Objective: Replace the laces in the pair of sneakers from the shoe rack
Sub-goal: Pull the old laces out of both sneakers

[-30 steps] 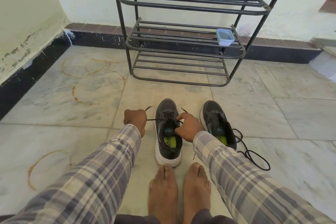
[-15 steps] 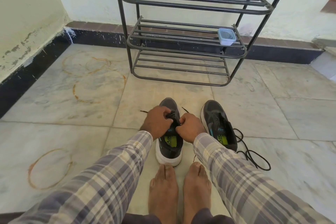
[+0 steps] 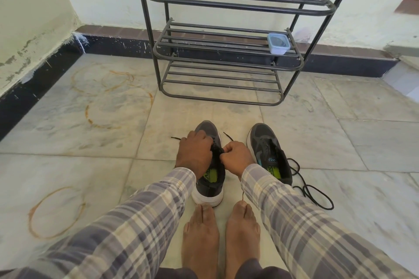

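Sneaker on the left (image 3: 207,190) stands on the marble floor (image 3: 374,142) at the centre of the view. Its heel is just beyond the bare feet (image 3: 200,233) at 6 o'clock and its toe is at 12 o'clock, toward the shoe rack (image 3: 226,97) — the long axis runs straight from 6 to 12. Both hands cover its eyelets. The left hand (image 3: 195,154) is curled over the top and the right hand (image 3: 235,156) pinches just beside it, each gripping the black lace (image 3: 175,138), whose tips poke out at 10 and 1 o'clock of the hands. Plaid sleeves (image 3: 136,222) hide part of each shoe's heel end.

The sneaker on the right (image 3: 265,140) sits near at 3 o'clock, not touching, with its toe leaning toward 11 o'clock. A loose lace (image 3: 317,197) coils on the floor at its 4 o'clock. A small plastic container (image 3: 278,43) rests at the right end of the rack's middle shelf, at 1 o'clock. Rust rings (image 3: 54,213) mark the floor from 8 to 10 o'clock.
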`<state>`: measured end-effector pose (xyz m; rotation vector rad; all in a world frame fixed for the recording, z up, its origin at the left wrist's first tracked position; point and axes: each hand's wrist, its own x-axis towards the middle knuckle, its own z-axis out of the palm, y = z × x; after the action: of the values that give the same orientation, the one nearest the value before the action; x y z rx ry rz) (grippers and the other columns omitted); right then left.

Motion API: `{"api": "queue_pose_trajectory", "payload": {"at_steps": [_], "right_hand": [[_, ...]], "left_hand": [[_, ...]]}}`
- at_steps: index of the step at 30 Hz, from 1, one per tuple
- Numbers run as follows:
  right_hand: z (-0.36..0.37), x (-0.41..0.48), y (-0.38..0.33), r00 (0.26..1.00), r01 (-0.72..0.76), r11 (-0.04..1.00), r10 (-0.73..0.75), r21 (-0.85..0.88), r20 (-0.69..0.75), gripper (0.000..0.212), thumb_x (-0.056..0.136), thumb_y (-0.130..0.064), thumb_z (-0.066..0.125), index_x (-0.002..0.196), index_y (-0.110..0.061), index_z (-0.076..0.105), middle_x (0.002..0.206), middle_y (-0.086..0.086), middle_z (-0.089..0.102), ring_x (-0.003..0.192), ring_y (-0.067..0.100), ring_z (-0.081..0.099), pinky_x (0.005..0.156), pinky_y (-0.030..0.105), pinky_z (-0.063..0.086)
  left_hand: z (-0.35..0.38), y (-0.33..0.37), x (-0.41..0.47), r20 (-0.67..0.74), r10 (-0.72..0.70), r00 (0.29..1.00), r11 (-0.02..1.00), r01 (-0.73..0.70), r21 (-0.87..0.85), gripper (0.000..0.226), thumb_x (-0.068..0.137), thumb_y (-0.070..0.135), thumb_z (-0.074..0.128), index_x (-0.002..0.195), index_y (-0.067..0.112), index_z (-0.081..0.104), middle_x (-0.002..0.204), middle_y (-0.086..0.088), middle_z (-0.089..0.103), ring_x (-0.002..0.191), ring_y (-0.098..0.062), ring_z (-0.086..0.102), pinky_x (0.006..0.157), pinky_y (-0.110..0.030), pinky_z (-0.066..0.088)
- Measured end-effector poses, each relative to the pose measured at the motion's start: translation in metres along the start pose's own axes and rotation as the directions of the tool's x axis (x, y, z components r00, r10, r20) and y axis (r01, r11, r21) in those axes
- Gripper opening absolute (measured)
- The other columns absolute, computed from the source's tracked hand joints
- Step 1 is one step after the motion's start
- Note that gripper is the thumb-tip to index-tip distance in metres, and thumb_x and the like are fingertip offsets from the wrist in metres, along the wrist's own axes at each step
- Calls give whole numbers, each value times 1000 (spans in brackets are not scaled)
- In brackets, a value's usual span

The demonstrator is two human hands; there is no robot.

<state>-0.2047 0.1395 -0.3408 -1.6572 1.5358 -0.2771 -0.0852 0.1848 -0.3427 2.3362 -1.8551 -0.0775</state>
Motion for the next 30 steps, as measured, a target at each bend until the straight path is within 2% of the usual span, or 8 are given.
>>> {"api": "queue_pose_trajectory", "payload": {"at_steps": [6,9,11,15,19,21,26,30], "right_hand": [[-1,1,1,1000,6,1000,-6,-8,2,9,75,-13,60,82,-17,63,86,7,68,85,28,66,83,48,58],[-1,0,0,1000,13,1000,-13,-25,-4,6,75,-11,60,75,-17,60,85,10,68,86,31,66,82,48,58],[-1,0,0,1000,19,999,-20,-37,-3,7,76,-10,60,74,-18,59,84,11,68,86,32,66,82,47,58],[0,1,0,1000,17,999,-17,-41,-1,7,78,-13,60,78,-19,59,88,9,66,87,31,65,86,46,57],[0,1,2,1000,13,999,-14,-45,-11,7,80,-14,61,86,-17,63,89,8,67,87,28,64,86,45,57],[0,1,2,1000,12,999,-13,-49,-12,9,80,-14,62,88,-15,63,89,8,67,86,28,64,86,46,58],[-1,0,0,1000,11,998,-11,-62,-5,14,79,-13,61,92,-12,65,89,10,68,87,29,65,85,46,58],[-1,-1,0,1000,16,998,-17,-67,-12,13,79,-13,62,91,-13,65,88,9,68,86,28,66,83,45,58]], "left_hand": [[-3,-3,8,-56,-175,983,945,152,-291,6,92,24,53,91,20,56,99,-4,60,94,-26,55,77,-39,46],[-10,-6,12,196,-631,751,161,373,-914,8,82,6,52,78,5,59,78,-8,63,75,-27,62,65,-37,55],[-15,-7,13,398,-617,679,-238,322,-917,12,79,-3,50,75,4,59,67,-8,60,63,-23,58,54,-29,52],[-39,-9,21,399,-529,749,-230,326,-917,14,86,3,54,76,12,56,52,1,46,52,-16,43,50,-25,39],[-58,-14,31,449,-405,796,-586,150,-796,13,93,4,50,94,13,61,71,-6,63,60,-15,53,67,-28,47],[-55,-11,28,342,-446,827,-387,166,-907,29,91,-3,50,112,10,65,102,-13,70,69,-14,58,70,-24,51],[-28,-7,18,149,-202,968,850,249,-464,50,87,8,54,136,19,57,141,-6,55,127,-26,52,108,-34,42],[-38,-1,19,185,-74,980,968,26,250,22,96,28,51,114,21,62,116,-5,66,110,-27,55,91,-39,42]]}}
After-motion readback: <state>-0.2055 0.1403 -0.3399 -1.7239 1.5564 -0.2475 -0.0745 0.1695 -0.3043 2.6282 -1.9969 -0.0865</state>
